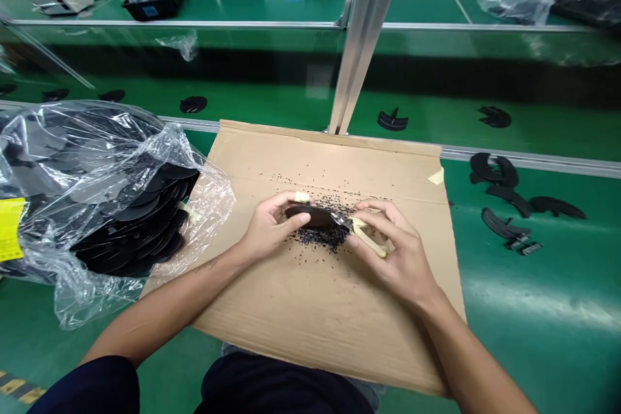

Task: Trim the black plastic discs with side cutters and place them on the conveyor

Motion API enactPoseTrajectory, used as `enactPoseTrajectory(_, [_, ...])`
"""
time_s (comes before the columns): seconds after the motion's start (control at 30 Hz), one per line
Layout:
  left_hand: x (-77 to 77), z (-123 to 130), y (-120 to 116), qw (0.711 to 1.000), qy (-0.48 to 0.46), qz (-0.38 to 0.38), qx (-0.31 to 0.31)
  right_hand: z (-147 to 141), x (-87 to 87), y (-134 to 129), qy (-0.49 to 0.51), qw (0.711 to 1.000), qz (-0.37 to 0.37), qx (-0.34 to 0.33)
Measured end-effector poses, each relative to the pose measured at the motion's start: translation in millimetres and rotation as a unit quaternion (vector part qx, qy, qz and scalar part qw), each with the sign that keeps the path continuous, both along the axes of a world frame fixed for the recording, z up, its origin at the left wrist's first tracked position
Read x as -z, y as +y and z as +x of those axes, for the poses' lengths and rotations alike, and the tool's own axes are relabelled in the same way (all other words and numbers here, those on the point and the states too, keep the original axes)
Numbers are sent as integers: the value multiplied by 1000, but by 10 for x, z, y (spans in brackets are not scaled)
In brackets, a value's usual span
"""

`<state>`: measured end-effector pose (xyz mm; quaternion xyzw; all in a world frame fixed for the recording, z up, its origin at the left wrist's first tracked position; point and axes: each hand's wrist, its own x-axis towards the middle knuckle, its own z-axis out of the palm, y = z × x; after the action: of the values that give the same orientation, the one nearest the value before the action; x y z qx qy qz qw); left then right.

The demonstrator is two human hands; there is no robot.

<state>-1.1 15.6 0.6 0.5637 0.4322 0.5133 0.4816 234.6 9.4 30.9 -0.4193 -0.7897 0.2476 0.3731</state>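
My left hand (pixel 274 223) grips a flat, dark rounded plastic piece (pixel 317 217) by its left side, thumb on the near face. Pale tape wraps one of the fingertips. In my right hand (pixel 395 239) is a pair of side cutters (pixel 369 238) with cream handles. Their metal jaws meet the right edge of the piece; whether the blades are closed on it I cannot tell. Many tiny black scraps (pixel 326 239) lie scattered beneath both hands on a cardboard sheet (pixel 291 304).
At the left, a clear plastic bag (pixel 145 136) spills a heap of black discs (pixel 140 226). Several black curved parts (pixel 504 223) lie on the green table at the right. A metal post (pixel 361 39) rises behind the cardboard. A black bin (pixel 155 3) stands on the upper shelf.
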Motion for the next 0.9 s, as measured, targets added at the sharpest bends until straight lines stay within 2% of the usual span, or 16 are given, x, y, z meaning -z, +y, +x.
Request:
enactPoseTrajectory(0.1, [42,-9,36,999,-36,-21,-5,-40,-15,-40,24,997,-58,-51])
enactPoseTrajectory(0.2, [61,-1,13,999,-35,-18,17,-76,25,-64,12,996,-41,-78])
enactPoseTrajectory(0.33, [27,15,-53,995,67,39,57,-87,63,-77,-14,995,49,-91])
enactPoseTrajectory(0.4, [6,11,-62,986,127,83,73,-83,38,-87,-5,992,60,-111])
enactPoseTrajectory(0.47, [-3,2,-52,981,143,104,75,-71,-7,-96,24,991,44,-122])
enactPoseTrajectory(0.53, [-3,-8,-34,987,112,87,71,-48,-46,-90,57,992,31,-104])
enactPoseTrajectory(0.6, [-2,-17,-19,994,70,52,72,-11,-56,-59,69,995,44,-51])
enactPoseTrajectory(0.7, [-12,-30,-11,996,31,16,81,56,-18,17,11,995,101,5])
enactPoseTrajectory(0.8, [-27,-41,-13,995,10,21,96,94,30,70,-67,987,146,-18])
enactPoseTrajectory(0.9, [-29,-42,-14,994,-5,30,105,85,46,72,-100,980,170,-34])
